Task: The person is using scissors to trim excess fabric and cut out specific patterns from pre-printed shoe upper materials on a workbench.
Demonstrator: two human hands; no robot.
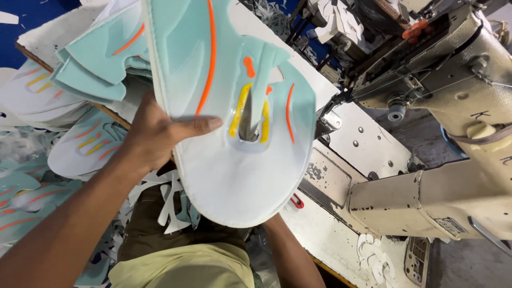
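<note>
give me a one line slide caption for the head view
Left hand lifts a mint-and-white shoe upper panel with orange and yellow stripes beside a cream sewing machine; more panels are stacked behind.

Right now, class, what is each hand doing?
Left hand: closed on the white and mint shoe upper piece with orange and yellow stripes.
Right hand: hidden beneath that piece; grip cannot be told.

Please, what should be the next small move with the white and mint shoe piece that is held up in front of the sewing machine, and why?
Probably lower the shoe upper piece onto the machine bed near the needle. The left hand holds it raised and tilted, thumb across its face. The right hand is hidden behind it; only the forearm shows. The piece seems to touch nothing else.
</note>
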